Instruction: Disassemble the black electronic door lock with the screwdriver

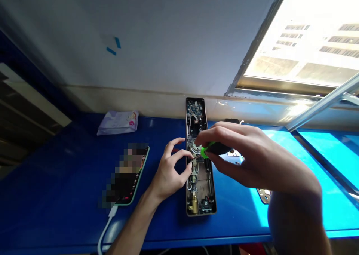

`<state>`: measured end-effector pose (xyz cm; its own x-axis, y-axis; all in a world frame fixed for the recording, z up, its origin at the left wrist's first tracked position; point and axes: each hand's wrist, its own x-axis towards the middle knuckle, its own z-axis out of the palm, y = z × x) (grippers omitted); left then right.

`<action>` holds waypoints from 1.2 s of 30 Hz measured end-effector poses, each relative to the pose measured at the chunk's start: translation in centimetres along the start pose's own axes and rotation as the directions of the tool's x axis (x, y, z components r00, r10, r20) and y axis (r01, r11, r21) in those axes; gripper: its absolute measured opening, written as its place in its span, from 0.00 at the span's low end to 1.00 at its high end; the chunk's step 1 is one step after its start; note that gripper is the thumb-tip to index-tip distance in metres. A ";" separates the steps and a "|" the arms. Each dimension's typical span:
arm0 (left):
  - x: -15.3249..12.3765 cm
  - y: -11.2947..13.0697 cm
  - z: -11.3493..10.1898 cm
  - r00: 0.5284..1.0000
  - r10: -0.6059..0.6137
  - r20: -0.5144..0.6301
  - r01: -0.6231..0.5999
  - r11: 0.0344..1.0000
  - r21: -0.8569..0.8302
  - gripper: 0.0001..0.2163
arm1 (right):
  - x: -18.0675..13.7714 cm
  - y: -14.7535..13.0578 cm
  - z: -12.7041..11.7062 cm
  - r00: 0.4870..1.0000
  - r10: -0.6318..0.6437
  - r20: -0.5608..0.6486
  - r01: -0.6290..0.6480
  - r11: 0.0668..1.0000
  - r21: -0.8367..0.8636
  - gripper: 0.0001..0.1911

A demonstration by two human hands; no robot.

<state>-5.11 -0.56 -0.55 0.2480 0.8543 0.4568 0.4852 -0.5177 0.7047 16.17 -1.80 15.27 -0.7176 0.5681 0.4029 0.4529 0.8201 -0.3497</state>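
In the head view, an opened electronic door lock (pixel 202 187) stretches lengthwise away from me on the blue table. Circuit board, wires and brass-coloured parts show inside its dark, narrow casing. My right hand (pixel 241 150) is closed round the black and green handle of a screwdriver (pixel 204 152), whose thin shaft slants down to the left into the casing. At the shaft's tip is my left hand (pixel 174 169), its thumb and index finger in a pinch over the lock's left edge. What lies between those fingertips is too small to make out.
A phone (pixel 130 180) with a white cable (pixel 108 221) lies on the blue table (pixel 75 195) to the left. Behind it is a pale purple packet (pixel 119 123). A flat plate with holes (pixel 263 196) lies partly under my right arm. Wall and window border the back.
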 end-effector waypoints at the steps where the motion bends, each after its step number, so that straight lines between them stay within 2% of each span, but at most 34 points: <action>1: 0.0 0.0 0.0 1.000 0.003 -0.006 -0.003 1.000 0.003 0.06 | 0.0 0.0 0.0 1.000 0.001 0.004 -0.001 1.000 0.006 0.18; 6: 0.0 -0.1 0.1 0.999 0.033 -0.035 -0.033 0.999 0.008 0.06 | 0.1 0.0 0.0 0.999 0.036 0.011 -0.036 0.999 -0.005 0.15; 16: 0.0 0.0 0.2 0.997 0.048 -0.055 -0.050 0.999 -0.020 0.06 | 0.1 -0.2 0.0 1.000 0.023 -0.013 -0.024 0.999 -0.022 0.12; 20: 0.0 0.0 0.3 0.996 0.059 -0.060 -0.061 0.998 -0.025 0.07 | 0.5 0.2 0.8 0.996 0.008 -0.086 -0.020 0.990 -0.141 0.06; 22: 0.0 -0.1 0.3 0.996 0.059 -0.065 -0.061 0.997 -0.036 0.08 | 0.8 0.3 1.2 0.991 0.014 -0.132 -0.044 0.972 -0.229 0.08; 24: 0.0 -0.1 0.3 0.996 0.053 -0.067 -0.057 0.997 -0.049 0.08 | 1.0 0.2 1.4 0.988 0.054 -0.146 -0.088 0.967 -0.238 0.07; 26: 0.0 0.0 0.3 0.997 0.044 -0.061 -0.048 0.997 -0.054 0.07 | 0.9 -0.1 1.3 0.990 0.089 -0.108 -0.106 0.981 -0.164 0.10; 28: 0.0 0.1 0.2 0.998 0.037 -0.058 -0.040 0.998 -0.053 0.07 | 0.6 -0.4 0.9 0.996 0.083 -0.040 -0.086 0.993 -0.076 0.19; 30: 0.0 0.1 0.2 0.998 0.032 -0.054 -0.035 0.998 -0.052 0.07 | 0.3 -0.4 0.7 0.998 0.065 -0.005 -0.065 0.997 -0.035 0.22; 32: 0.0 0.1 0.3 0.998 0.029 -0.055 -0.032 0.998 -0.055 0.07 | 0.3 -0.1 0.7 0.998 0.062 -0.028 -0.063 0.997 -0.042 0.19; 36: -0.1 -0.1 0.4 0.997 0.033 -0.064 -0.037 0.998 -0.051 0.08 | 0.9 0.5 1.2 0.986 0.069 -0.150 -0.092 0.984 -0.155 0.10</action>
<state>-4.84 -0.52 -0.91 0.2100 0.8318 0.5137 0.4323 -0.5503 0.7143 15.18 -0.96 14.45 -0.5976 0.6269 0.4999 0.5936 0.7650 -0.2498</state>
